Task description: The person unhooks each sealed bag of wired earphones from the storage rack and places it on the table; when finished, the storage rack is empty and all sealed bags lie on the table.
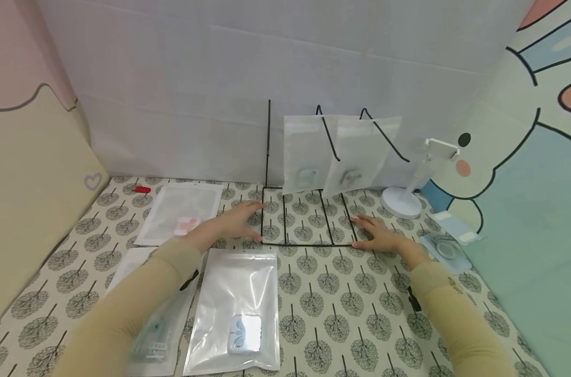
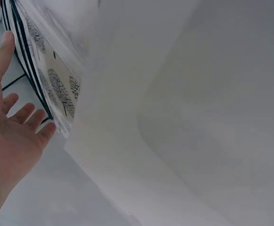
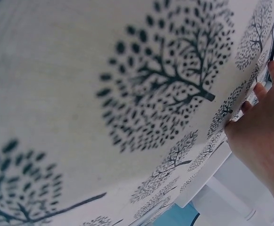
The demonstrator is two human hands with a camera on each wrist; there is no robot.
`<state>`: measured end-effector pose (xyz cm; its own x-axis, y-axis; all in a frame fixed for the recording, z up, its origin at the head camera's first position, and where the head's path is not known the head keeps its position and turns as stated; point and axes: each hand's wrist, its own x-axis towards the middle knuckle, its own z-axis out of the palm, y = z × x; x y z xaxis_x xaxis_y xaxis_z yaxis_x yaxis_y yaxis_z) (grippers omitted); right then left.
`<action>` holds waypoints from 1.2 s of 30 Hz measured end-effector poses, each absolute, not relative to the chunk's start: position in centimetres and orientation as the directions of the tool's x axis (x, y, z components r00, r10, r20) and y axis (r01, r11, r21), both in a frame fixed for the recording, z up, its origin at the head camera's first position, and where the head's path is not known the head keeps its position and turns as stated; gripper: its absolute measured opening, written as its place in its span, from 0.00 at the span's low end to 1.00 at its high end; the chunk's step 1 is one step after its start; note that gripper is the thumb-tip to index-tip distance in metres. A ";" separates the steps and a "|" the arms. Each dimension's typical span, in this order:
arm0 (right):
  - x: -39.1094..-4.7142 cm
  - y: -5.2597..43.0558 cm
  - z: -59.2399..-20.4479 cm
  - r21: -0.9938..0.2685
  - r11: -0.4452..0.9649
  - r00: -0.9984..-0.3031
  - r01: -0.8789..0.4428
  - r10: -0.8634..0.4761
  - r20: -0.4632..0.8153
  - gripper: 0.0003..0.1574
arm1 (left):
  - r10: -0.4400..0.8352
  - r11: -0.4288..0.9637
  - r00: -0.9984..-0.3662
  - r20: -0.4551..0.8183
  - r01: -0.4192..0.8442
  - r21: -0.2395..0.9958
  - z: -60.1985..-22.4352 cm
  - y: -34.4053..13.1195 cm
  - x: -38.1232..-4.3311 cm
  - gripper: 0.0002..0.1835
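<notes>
The left hand [image 1: 238, 221] and right hand [image 1: 380, 235] are flanking, fingers spread and gripping nothing, a wire rack [image 1: 309, 245], probably light and stiff, best held by its base's sides.

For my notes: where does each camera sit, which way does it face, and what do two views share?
Head: on the head, facing forward and down at the rack; shows left hand, right hand and sleeves.
Left wrist: on that wrist, facing past a pale sheet toward the rack; left hand at left edge.
Right wrist: on that wrist, facing along the cloth; right hand at right edge.
Shared: head and left wrist both show rack and left hand.
</notes>
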<state>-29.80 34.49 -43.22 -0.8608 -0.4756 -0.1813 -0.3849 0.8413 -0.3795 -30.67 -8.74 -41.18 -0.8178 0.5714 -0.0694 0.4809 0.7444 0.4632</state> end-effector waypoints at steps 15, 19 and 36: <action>-29.8 34.1 -43.1 -0.383 0.831 -0.852 -0.403 -0.494 -0.175 0.51 | 0.575 0.783 -0.802 -0.161 0.482 0.394 -42.8 -9.5 -32.0 0.55; -29.6 34.1 -42.9 -0.382 0.832 -0.855 -0.402 -0.490 -0.167 0.51 | 0.586 0.775 -0.800 -0.130 0.506 0.377 -43.1 -9.6 -32.0 0.55; -29.3 30.7 -39.4 -0.487 0.777 -0.900 -0.399 -0.433 0.046 0.40 | 0.580 0.789 -0.801 -0.149 0.508 0.346 -42.9 -9.2 -32.0 0.55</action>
<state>-29.28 30.73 -39.38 -0.9000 -0.4334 0.0460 -0.3990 0.7770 -0.4868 -32.03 -9.23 -42.89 -0.8006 0.5803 -0.1491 0.5075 0.7891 0.3459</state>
